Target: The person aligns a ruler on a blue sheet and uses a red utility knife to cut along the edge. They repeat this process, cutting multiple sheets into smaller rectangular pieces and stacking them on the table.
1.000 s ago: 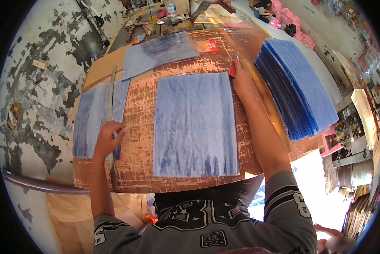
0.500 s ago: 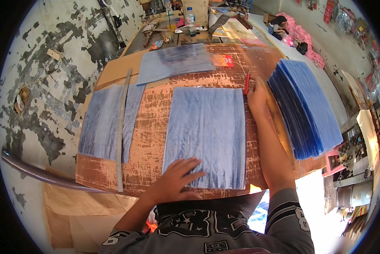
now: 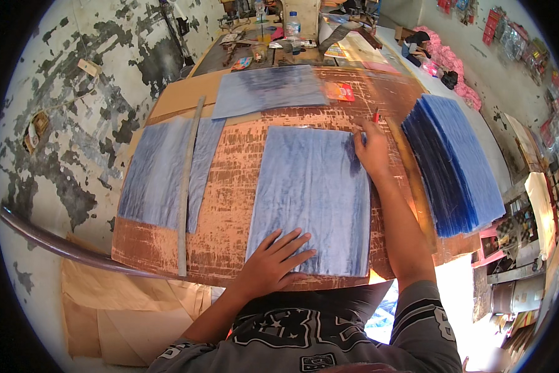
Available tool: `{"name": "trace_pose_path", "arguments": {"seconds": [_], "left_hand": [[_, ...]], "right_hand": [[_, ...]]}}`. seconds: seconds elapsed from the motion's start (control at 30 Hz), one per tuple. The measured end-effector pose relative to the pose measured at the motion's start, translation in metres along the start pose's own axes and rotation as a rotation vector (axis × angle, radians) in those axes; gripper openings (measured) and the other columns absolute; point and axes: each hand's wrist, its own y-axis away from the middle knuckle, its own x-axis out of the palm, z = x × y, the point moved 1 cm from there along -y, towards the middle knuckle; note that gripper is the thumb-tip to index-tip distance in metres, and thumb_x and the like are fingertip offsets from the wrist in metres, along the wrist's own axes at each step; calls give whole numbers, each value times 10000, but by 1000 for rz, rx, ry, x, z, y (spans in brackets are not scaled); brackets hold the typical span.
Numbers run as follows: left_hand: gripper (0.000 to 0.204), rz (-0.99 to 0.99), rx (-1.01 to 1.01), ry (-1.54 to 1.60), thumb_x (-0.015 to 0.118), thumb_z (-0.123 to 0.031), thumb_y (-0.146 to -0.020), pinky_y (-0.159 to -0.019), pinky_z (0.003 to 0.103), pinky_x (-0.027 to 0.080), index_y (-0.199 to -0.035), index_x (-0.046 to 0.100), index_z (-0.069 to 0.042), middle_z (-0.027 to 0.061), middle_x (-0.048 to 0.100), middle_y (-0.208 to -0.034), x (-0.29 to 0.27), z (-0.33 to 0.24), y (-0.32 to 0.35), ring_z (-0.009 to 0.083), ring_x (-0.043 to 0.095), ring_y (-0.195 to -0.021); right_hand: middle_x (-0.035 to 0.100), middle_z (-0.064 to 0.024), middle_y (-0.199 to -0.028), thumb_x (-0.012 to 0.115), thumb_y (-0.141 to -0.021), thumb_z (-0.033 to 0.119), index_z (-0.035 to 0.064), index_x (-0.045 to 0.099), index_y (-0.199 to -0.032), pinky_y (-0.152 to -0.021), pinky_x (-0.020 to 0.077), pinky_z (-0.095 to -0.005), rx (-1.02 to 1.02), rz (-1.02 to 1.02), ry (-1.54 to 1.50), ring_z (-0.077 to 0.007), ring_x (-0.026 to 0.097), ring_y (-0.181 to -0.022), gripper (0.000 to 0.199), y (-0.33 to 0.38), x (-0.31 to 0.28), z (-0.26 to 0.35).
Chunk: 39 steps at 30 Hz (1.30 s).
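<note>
A blue translucent plastic sheet (image 3: pixel 313 193) lies flat on the worn brown board in front of me, perhaps one of a thin pile. My left hand (image 3: pixel 274 264) rests on its lower left part with fingers spread. My right hand (image 3: pixel 372 149) is at the sheet's upper right corner, fingertips over the edge. A slim red tool (image 3: pixel 376 115) sticks up from that hand; its working end is hidden, so I cannot tell its exact kind. Left of the sheet, a long grey straight strip (image 3: pixel 189 193) lies across more blue sheets (image 3: pixel 155 177).
A tall stack of blue sheets (image 3: pixel 463 161) stands at the right. Another blue sheet (image 3: pixel 270 90) lies at the far side, beside a red card (image 3: pixel 340 91). A water bottle (image 3: pixel 293 26) and clutter stand beyond the board (image 3: pixel 223 248). A person (image 3: pixel 416 46) sits by pink material at the far right.
My right hand has shifted from beside the sheet onto its upper right corner, keeping the red tool. My left hand has settled flat on the sheet. The whole view has shifted slightly.
</note>
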Motion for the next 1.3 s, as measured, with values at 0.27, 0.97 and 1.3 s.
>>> {"name": "trace_pose_path", "arguments": {"seconds": [0.27,0.97,1.3], "left_hand": [[632,-38,28,-18,779,-500,-952,-1286,549,369,-1508,679,-217,37,586,-1646,1,10,2,274,506,-1556],[594,-155,-204,-224,873,-398,-795,-1238,530,422,-1332,777,-162,50,699,-1499,-67,72,46,298,593,-1454],[544,-294,-400,-123,909,-267,-824,-1066,488,536,-1321,772,-92,155,721,-1376,-83,59,66,375,683,-1257]], "right_hand": [[765,-224,-1112,698,-986,95,25,740,-1156,-979,537,-533,-14,233,107,-432,704,-1085,189,1,-1,-3],[790,-186,-1004,754,-955,230,57,760,-1064,-965,556,-509,-59,330,630,-373,755,-1028,204,5,-9,28],[806,-223,-1000,727,-978,264,23,777,-1018,-842,622,-555,158,697,715,-436,792,-966,249,6,-40,46]]}}
